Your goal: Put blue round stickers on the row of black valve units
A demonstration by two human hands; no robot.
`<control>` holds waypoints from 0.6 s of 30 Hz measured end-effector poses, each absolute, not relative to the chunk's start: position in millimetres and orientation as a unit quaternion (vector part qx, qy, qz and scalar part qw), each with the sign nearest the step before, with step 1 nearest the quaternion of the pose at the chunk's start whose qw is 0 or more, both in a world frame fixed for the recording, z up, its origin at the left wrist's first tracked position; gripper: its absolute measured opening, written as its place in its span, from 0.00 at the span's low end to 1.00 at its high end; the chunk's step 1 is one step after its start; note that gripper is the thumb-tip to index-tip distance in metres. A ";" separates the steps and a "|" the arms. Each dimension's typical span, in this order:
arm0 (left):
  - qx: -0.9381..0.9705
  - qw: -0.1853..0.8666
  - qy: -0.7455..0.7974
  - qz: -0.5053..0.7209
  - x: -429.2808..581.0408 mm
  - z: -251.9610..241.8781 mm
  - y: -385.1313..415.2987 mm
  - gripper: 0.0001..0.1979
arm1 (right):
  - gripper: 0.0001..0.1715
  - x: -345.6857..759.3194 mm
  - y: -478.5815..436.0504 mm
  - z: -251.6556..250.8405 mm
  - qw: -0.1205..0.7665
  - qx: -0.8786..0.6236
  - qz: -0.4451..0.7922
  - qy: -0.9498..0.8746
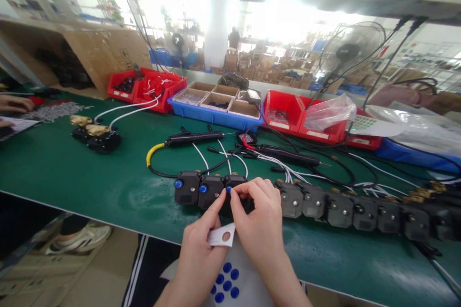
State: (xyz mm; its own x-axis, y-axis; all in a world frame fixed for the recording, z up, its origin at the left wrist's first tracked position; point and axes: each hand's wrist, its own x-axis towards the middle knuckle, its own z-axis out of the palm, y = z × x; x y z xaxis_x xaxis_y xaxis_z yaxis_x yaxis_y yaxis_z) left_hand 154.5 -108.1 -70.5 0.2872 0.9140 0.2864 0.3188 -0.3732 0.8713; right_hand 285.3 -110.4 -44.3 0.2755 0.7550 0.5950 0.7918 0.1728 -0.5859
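Observation:
A row of small black valve-like units (324,206) with white wires lies across the green mat (90,177). Three at the left end (198,187) bear round blue stickers. My right hand (259,216) rests on the third unit, thumb and finger pinched at its blue sticker (228,189). My left hand (205,240) reaches its forefinger to the same spot and holds a white sticker sheet (221,236) with an empty round hole. More blue dots (225,280) sit on the backing sheet below my wrists.
Two black pen-like probes (194,138) with cables lie behind the row. Red bins (288,110) and a blue tray (212,100) of small parts line the back. Brass-topped black units (95,134) sit at left. Another person's hand (14,103) shows at far left. A fan (349,53) stands at back right.

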 end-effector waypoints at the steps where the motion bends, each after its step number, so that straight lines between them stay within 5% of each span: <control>1: 0.713 0.364 0.431 0.416 153.9 -71.6 -107.5 0.31 | 0.10 285.4 -110.3 -44.2 0.472 -0.644 -0.020 -0.602; 14: 0.691 0.418 0.449 0.381 149.8 -71.7 -110.3 0.29 | 0.12 288.4 -108.3 -42.2 0.442 -0.662 -0.026 -0.604; 18: 0.688 0.416 0.458 0.380 147.1 -67.4 -107.3 0.19 | 0.05 299.0 -121.5 -34.4 0.515 -0.629 -0.069 -0.579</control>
